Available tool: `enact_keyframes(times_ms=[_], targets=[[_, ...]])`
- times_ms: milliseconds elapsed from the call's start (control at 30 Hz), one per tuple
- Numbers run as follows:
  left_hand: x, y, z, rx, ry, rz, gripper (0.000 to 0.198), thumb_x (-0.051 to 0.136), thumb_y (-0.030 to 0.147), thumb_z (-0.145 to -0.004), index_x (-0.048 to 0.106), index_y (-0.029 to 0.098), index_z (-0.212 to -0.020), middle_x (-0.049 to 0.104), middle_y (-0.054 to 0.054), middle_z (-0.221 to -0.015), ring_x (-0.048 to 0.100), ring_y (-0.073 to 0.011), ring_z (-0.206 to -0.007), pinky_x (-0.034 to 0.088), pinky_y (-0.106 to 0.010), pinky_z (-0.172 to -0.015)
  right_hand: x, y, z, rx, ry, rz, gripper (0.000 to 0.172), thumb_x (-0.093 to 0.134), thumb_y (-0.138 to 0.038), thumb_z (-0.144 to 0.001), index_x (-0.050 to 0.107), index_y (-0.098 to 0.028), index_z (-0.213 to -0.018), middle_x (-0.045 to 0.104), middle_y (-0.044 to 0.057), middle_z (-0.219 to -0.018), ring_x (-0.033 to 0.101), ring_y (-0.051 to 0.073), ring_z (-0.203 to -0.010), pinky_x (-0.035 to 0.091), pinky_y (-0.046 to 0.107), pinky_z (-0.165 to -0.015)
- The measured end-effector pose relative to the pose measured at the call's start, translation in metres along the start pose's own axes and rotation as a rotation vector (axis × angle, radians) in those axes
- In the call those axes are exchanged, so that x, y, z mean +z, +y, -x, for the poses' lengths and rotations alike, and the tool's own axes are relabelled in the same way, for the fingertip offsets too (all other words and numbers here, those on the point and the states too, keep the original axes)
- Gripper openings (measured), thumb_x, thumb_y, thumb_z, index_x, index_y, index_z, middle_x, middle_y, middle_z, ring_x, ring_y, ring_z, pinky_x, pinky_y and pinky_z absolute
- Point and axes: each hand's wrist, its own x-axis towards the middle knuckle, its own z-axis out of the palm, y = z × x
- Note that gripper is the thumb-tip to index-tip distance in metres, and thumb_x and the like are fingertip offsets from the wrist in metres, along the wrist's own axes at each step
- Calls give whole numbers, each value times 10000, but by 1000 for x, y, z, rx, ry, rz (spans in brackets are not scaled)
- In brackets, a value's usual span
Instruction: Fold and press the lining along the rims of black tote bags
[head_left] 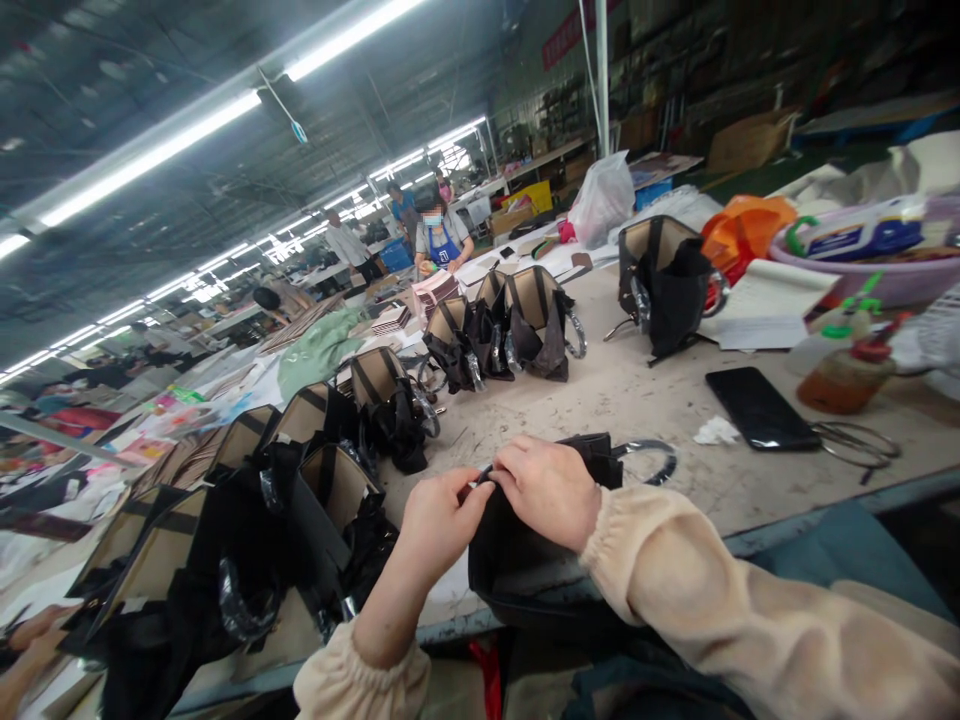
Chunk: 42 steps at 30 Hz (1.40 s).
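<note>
A black handbag [525, 580] lies at the table's front edge, right in front of me. My left hand [442, 525] pinches its upper edge between thumb and fingers. Close beside it, my right hand [544, 490] grips the same edge, the fingertips of both hands nearly meeting. A plastic-wrapped ring handle [651, 462] sticks out past the bag's far right side. What lies under my fingers is hidden.
Several unfinished black bags [330, 490] crowd the left, more stand mid-table, and one black bag [664, 280] sits further right. A phone [761, 408], a bottle of brown liquid [847, 378] and a purple basin [877, 270] are to the right. A co-worker's hand [34, 640] shows at lower left.
</note>
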Motion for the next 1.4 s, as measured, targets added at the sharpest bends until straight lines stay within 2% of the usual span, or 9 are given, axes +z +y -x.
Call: enact_keyframes(times_ms=[67,200,333,433,600,800,1067,1267,1400], targets=[[1,0,-3,8,23,-58,290,437,348,-858,677,206,-779,641,-8,-640,538,-138,-596,330,-240,-566,-1,2,0,29,37,-3,85,567,-314,-834,548,-232,-845,607,-9,-827,570,159,-759,355,288,-611],[5,-2,-2,-8,66,-95,273,447,315,-847,674,207,-740,651,-12,-652,547,-135,-608,332,-235,-574,-8,14,1,2,89,-18,214,649,-358,-777,559,-222,-916,612,12,-900,547,189,-867,389,296,-720],[6,-2,-1,-17,84,-77,257,451,301,-845,671,208,-749,656,-13,-674,566,-140,-641,353,-231,-596,-13,29,3,-73,73,-55,275,653,-378,-778,614,-231,-1007,619,38,-1013,498,221,-993,369,339,-842],[6,-2,-2,-10,80,-61,253,457,293,-841,672,203,-740,658,-14,-679,566,-142,-641,358,-230,-591,-14,35,2,-104,21,-66,257,609,-385,-817,642,-242,-1028,646,39,-993,513,211,-972,349,356,-855],[6,-5,-3,11,76,-6,244,466,285,-835,672,194,-740,653,-12,-677,555,-139,-637,364,-227,-591,-14,35,-2,-136,-53,-54,205,575,-403,-843,696,-253,-913,681,21,-837,552,188,-886,319,363,-848],[8,-7,-5,15,74,69,224,481,269,-822,675,185,-748,643,-8,-681,553,-135,-649,375,-225,-600,-14,34,-9,-125,-62,-90,149,615,-371,-820,712,-263,-787,692,-14,-806,577,162,-866,188,407,-1019],[15,-10,-11,-2,121,120,207,503,293,-815,647,173,-726,591,17,-628,522,-118,-601,371,-214,-551,-11,36,-16,-108,-79,-118,121,648,-328,-790,699,-241,-724,687,-16,-787,575,153,-834,231,415,-996],[15,-10,-17,26,92,230,247,525,349,-830,708,198,-898,714,-27,-844,623,-163,-770,450,-247,-700,-10,37,-18,-121,-81,-126,115,645,-317,-786,695,-238,-719,676,-15,-772,576,156,-825,224,437,-1005],[12,-10,-23,72,81,167,230,540,330,-820,722,189,-825,698,-32,-773,613,-161,-730,440,-249,-667,-9,38,-19,-141,-77,-107,146,639,-327,-788,691,-221,-702,669,-4,-752,571,158,-812,252,427,-996]])
